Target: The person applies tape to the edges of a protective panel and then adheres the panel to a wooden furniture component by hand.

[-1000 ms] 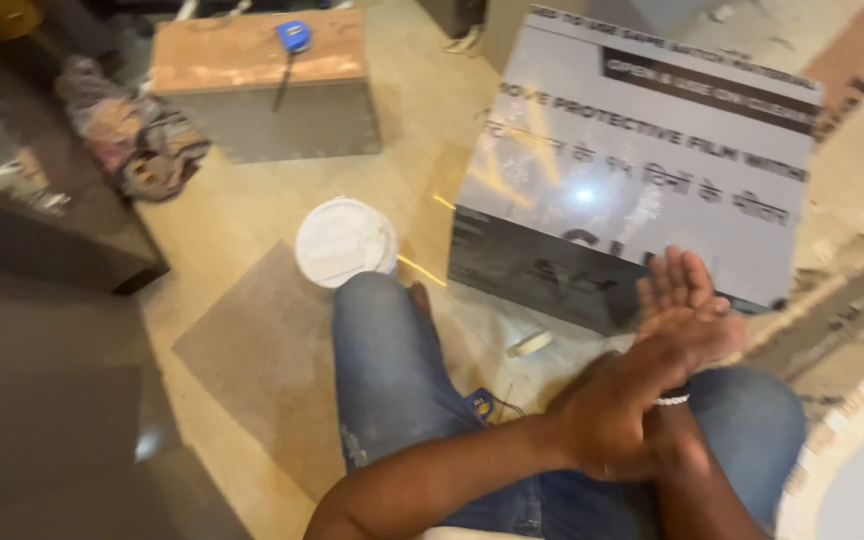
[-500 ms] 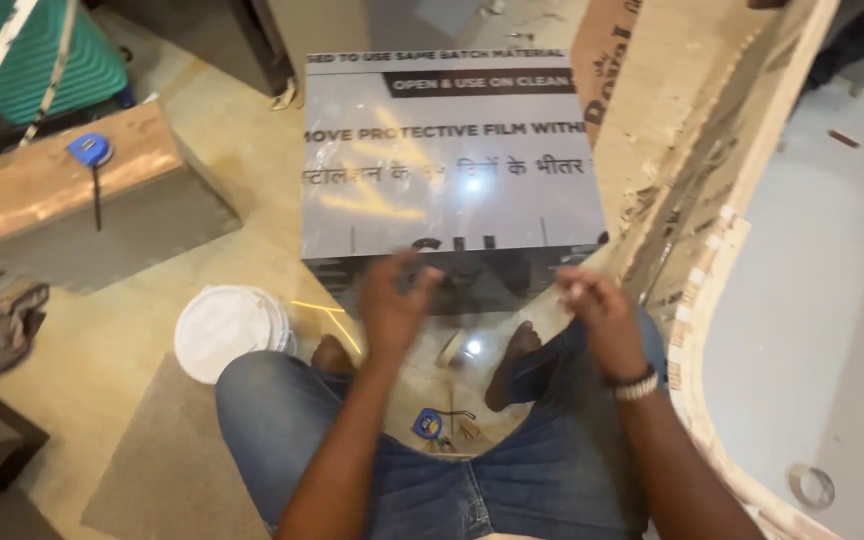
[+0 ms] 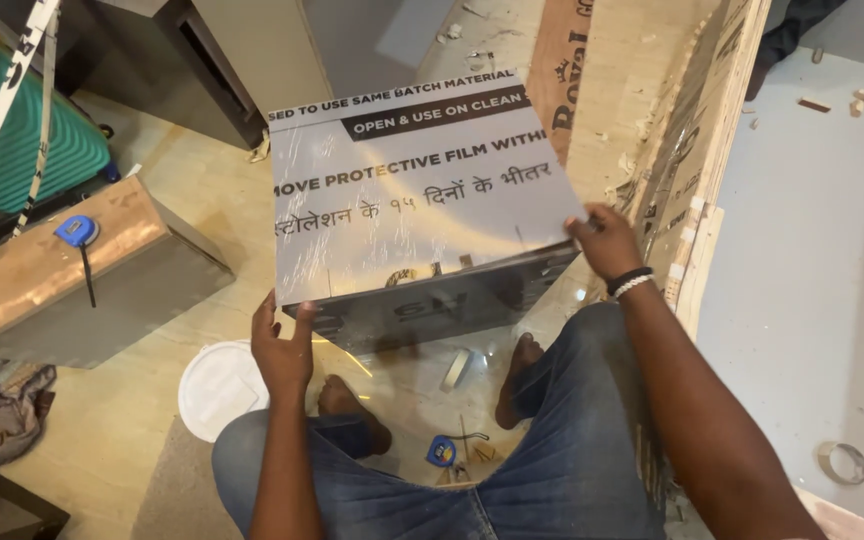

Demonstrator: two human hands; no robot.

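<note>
Glossy grey and film-covered, the square panel fills the upper middle of the frame, tilted with its near edge toward you. Your left hand grips its lower left corner, thumb up along the edge, and your right hand clamps its right edge, a dark band and a white band on that wrist. Below the panel, at bottom centre, your bare feet rest on the pale floor between your jeans-clad knees, with a small blue tape measure just below them. A round white lid lies at lower left beside your left knee. At left, another blue tape measure sits on a wooden box. Stacked plywood sheets stand at upper right, just beside your right hand.
</note>
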